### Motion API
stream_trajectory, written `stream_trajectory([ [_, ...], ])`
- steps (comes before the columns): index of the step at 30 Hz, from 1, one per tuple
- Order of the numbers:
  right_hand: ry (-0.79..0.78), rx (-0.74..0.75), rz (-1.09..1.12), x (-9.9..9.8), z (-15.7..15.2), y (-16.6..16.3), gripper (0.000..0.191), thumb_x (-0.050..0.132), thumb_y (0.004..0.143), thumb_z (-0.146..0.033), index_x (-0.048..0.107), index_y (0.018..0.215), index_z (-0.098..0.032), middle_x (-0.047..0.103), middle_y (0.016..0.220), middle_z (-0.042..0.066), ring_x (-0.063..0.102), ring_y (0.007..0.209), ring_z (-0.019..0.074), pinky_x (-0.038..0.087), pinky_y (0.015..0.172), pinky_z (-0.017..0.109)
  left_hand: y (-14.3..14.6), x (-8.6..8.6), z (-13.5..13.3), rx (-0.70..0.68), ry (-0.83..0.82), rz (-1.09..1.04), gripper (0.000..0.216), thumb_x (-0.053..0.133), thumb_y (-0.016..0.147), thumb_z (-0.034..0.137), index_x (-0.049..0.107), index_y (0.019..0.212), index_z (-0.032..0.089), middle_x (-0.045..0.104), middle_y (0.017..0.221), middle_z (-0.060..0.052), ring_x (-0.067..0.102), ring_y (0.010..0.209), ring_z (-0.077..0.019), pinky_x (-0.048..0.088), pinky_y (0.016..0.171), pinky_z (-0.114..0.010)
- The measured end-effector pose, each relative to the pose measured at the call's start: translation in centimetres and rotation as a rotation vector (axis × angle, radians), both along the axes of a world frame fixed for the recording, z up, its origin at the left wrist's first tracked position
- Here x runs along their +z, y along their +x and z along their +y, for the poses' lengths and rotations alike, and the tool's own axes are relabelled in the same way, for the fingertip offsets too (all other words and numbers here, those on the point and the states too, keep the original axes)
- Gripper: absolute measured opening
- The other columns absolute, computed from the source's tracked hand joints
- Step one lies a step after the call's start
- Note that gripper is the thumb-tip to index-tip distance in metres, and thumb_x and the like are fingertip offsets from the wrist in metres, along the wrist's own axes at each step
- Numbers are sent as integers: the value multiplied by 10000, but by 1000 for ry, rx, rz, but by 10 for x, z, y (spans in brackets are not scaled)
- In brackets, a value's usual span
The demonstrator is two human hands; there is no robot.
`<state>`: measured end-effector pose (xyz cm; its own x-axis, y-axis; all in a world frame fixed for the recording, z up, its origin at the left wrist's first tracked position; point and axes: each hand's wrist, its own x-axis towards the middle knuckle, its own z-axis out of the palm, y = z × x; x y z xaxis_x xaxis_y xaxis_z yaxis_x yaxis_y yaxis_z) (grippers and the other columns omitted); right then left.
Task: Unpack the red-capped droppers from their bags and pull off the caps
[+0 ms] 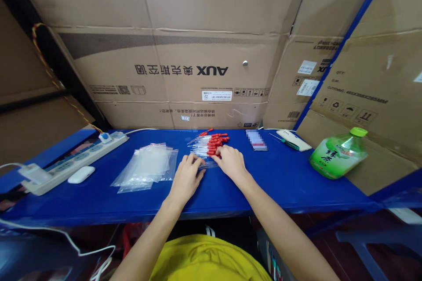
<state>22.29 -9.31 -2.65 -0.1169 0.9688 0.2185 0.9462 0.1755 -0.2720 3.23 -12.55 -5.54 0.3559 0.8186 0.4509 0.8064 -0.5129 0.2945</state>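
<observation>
A pile of thin clear tubes with red caps (213, 142) lies on the blue table (280, 180) near its middle. My left hand (186, 177) rests at the near left end of the pile, its fingers curled over the clear tube ends. My right hand (231, 161) lies on the pile's near right side, fingertips pressed on the red caps. Whether either hand actually grips a tube is hidden by the fingers. A stack of clear plastic bags (147, 167) lies just left of my left hand.
A white power strip (70, 162) and a white mouse (81, 174) sit at the left. A phone (256, 140), a screwdriver (286, 141), a white flat case (294, 139) and a green bottle on its side (338, 153) are at the right. Cardboard boxes (184, 74) wall the back.
</observation>
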Motion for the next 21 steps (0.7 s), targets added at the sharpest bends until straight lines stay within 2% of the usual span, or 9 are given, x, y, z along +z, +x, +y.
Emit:
stream_trajectory([
  [5,-14,46,-17,7,11,0,109,719,920,-333,715,905,-225,757,1097,80,716,936,253,424,717,309,-2,3,-1,46,14,-13,98,587,956,206,645,1032,231,617,1100,-88,551,1017,-291,482,900,-451],
  [9,-13,123,166,6,17,12,85,751,841,-270,673,866,-249,762,920,15,694,849,205,397,696,282,-1,6,-2,39,-14,-199,124,612,940,240,643,1060,241,622,1102,-78,574,1025,-279,472,937,-449],
  [11,2,180,329,6,23,20,111,744,798,-235,642,839,-246,744,845,-17,661,763,169,385,668,265,5,11,4,48,-56,-435,208,662,913,286,625,1114,251,629,1113,-66,590,977,-248,483,902,-409],
  [14,41,293,661,14,43,29,101,689,789,-243,593,819,-231,678,731,-40,574,623,128,388,625,250,20,30,30,148,-170,-1022,340,701,889,337,561,1187,255,634,1106,-43,604,877,-180,489,786,-310],
  [17,124,339,1037,28,70,30,222,703,775,-349,598,927,-227,650,729,-42,536,613,123,411,614,247,36,61,73,309,-294,-1590,136,566,971,317,569,1073,227,630,1089,-35,613,818,-121,469,722,-238],
  [19,161,304,1218,33,87,25,293,700,768,-408,626,980,-221,657,772,-26,525,618,124,405,578,240,44,81,101,250,-380,-1807,192,478,1023,354,594,1002,202,651,1064,-49,617,801,-108,467,701,-215],
  [21,199,272,1305,32,100,17,295,701,748,-431,642,935,-210,644,769,-18,512,616,120,399,558,234,49,91,121,27,-578,-1944,403,344,1069,452,631,988,181,678,1067,-88,648,837,-126,492,709,-219],
])
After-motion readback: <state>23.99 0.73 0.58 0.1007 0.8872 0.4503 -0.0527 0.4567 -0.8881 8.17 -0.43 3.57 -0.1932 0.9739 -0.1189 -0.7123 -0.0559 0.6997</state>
